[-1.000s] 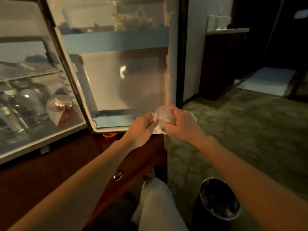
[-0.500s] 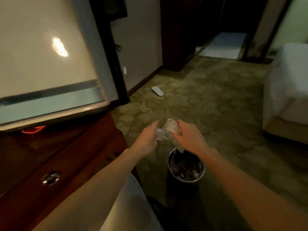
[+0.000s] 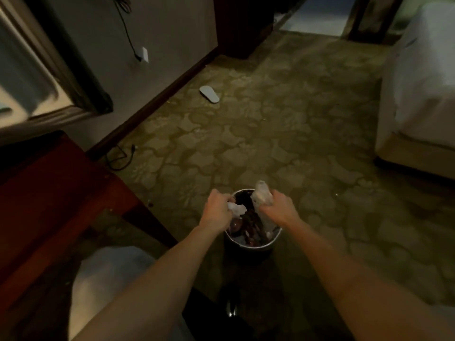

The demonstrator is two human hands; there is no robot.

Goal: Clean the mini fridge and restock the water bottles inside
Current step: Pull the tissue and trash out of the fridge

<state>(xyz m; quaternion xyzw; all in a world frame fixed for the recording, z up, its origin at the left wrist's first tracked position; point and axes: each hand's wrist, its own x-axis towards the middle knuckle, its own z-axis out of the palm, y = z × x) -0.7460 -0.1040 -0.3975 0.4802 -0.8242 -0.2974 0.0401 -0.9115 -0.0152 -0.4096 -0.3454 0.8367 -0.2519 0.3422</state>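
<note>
Knee: a pale-clothed leg [image 3: 108,279] is filling the lower left, so the person is probably crouching or sitting low to reach the bin.
Left hand: the left hand [image 3: 218,210] is curling its fingers round a small crumpled white scrap [image 3: 236,209], pinching it directly over the bin's mouth, most likely so it will drop inside.
Right hand: the right hand [image 3: 275,207] is gripping a thin, translucent, wrinkled plastic piece [image 3: 262,194] that is sticking up above the knuckles; whether it is a wrapper or a squashed bottle I cannot tell.
Bin: a round dark waste bin [image 3: 251,246] with a shiny metal rim is standing between the forearms, already holding dark and pale rubbish, which suits it as the drop point for waste from the clean-out.
Cabinet: a reddish polished wooden cabinet [image 3: 49,193] is lying to the left, glossy and hard-edged.
Fridge: the mini fridge door [image 3: 27,77], smooth and pale, is showing only at the upper left edge, well apart from the hands; no water bottles are showing for certain.
Floor: patterned green carpet [image 3: 283,134] is spreading outward, soft and matte, with a flat pale slipper [image 3: 209,94] near the skirting.
Far right: a white bed [image 3: 423,82] is sitting at the frame's edge.
</note>
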